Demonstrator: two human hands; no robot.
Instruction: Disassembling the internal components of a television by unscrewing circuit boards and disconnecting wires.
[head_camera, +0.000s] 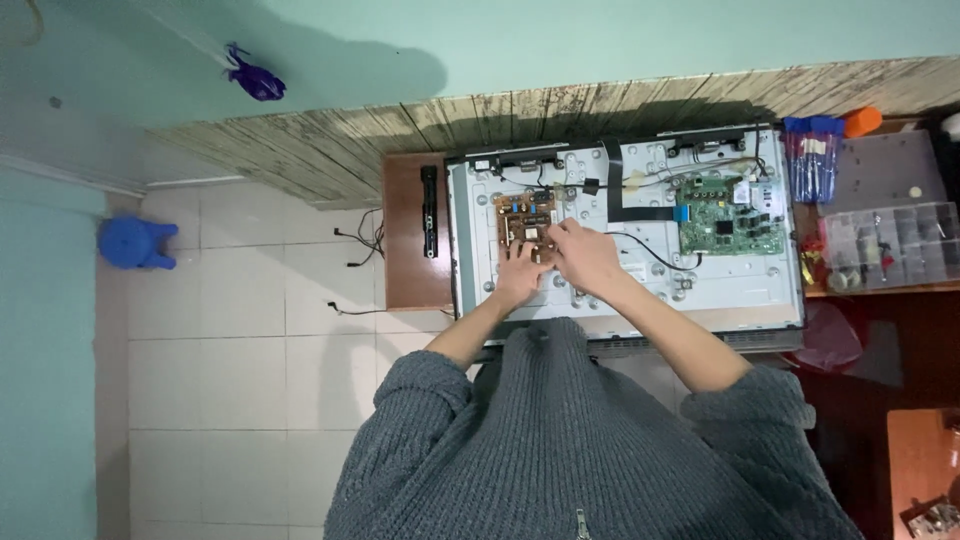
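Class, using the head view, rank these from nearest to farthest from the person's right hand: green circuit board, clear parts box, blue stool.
From the right hand:
1. Green circuit board, right of it on the panel.
2. Clear parts box, far right.
3. Blue stool, far left, on the floor.

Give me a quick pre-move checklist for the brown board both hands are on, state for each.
1. Left hand on the brown circuit board: ok, it rests at the lower edge.
2. Right hand on the same board: ok, at its lower right corner.
3. Fasteners out: cannot tell, too small.
4. Black cables unplugged from the board: cannot tell.
5. Green circuit board apart from both hands: ok.
6. Back panel flat on the table: ok.
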